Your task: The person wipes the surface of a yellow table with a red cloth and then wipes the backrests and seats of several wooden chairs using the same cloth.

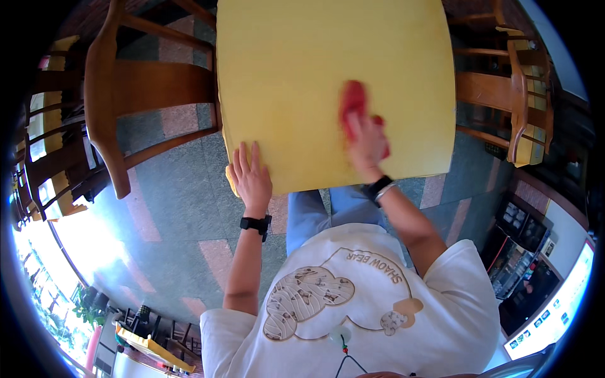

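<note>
A yellow table (290, 94) stands in front of me. On its near left corner my left hand (250, 179) lies flat with the fingers stretched out, holding nothing. Over the near right part of the tabletop, my right hand (367, 143) is closed round a red cloth (354, 101). The cloth rests against the yellow surface, sticking out beyond my fingers on the far side and a little to the right. Both the hand and the cloth are smeared by motion.
A wooden chair (161, 88) is pushed up to the table's left side, and another wooden chair (485, 91) to its right side. More chairs and yellow tables stand farther left. A lit screen (554, 309) shows at the lower right. The floor (170, 201) is grey and pink tile.
</note>
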Tool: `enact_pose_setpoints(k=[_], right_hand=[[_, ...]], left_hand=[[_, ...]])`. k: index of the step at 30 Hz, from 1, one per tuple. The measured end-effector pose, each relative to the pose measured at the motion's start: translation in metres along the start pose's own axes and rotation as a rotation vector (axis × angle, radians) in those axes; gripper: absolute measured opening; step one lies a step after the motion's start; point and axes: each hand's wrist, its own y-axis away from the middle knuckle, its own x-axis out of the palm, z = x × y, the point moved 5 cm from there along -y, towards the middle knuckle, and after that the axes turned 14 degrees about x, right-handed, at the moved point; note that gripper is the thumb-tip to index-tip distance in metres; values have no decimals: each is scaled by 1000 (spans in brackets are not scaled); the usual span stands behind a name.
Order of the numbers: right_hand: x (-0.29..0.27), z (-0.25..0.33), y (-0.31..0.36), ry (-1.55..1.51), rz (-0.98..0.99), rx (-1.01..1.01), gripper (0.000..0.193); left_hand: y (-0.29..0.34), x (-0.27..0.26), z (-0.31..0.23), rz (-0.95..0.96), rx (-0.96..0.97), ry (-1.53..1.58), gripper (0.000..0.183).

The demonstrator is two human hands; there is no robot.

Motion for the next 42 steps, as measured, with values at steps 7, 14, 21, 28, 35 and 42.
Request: enact_pose_setpoints(k=[7, 14, 21, 28, 35, 42], right_hand=[[-1, 152, 132, -173, 69, -655, 42], [6, 42, 123, -333, 176, -736, 36], [12, -199, 46, -170, -114, -33, 61], [30, -342, -22, -192, -94, 499, 63], [43, -414, -140, -76, 50, 446, 72], [9, -354, -101, 152, 100, 129, 66]], left_hand=[[12, -1, 31, -403, -122, 521, 30], [43, 15, 32, -345, -107, 326, 33], [42, 25, 16, -168, -82, 112, 56], [53, 36, 1, -149, -106, 160, 65], [41, 39, -19, -29, -177, 194, 77], [57, 32, -2, -18, -155, 220, 76]])
